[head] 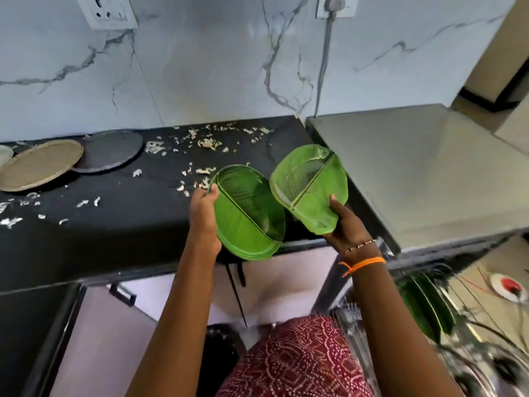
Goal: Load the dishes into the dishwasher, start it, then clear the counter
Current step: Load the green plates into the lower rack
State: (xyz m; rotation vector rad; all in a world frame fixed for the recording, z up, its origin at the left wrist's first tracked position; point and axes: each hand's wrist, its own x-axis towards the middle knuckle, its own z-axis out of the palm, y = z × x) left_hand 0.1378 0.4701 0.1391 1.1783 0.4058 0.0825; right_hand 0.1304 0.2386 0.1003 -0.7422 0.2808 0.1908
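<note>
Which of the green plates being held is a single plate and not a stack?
The green plate in the right hand, over the counter's end by the steel top. The left hand holds a stack of green plates, with several rims showing at its lower edge.

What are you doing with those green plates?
A person is loading dishes. The left hand holds a stack of green plates over the black counter, and the right hand holds a single green plate. More green plates already stand in the dishwasher rack. White scraps litter the counter.
</note>
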